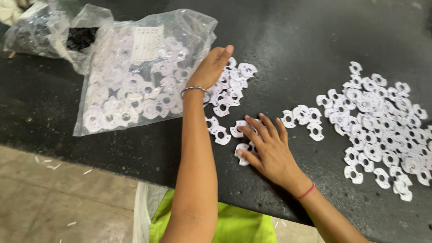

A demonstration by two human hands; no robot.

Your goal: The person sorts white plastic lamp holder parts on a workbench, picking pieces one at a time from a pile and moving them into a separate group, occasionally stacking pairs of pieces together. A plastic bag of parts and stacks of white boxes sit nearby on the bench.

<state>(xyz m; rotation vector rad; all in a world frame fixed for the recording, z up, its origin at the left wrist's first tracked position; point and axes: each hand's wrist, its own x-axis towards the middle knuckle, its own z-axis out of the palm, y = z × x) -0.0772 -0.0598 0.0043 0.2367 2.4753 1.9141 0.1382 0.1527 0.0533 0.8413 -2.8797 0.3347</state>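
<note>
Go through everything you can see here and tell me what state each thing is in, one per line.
Left hand: flat, fingers out, resting on the small pile by the bag.
Right hand: fingers spread, pressing on a few white parts.
Clear bag: lying flat, full of white parts, mouth toward the left hand.
Dark bag: crumpled, holding black pieces.
Big pile: spread loose on the table.

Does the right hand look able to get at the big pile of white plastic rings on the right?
Probably yes. The right hand lies flat on a few white rings on the black table, and the big pile of white plastic rings sits just beyond it, with only scattered loose rings between.
</note>
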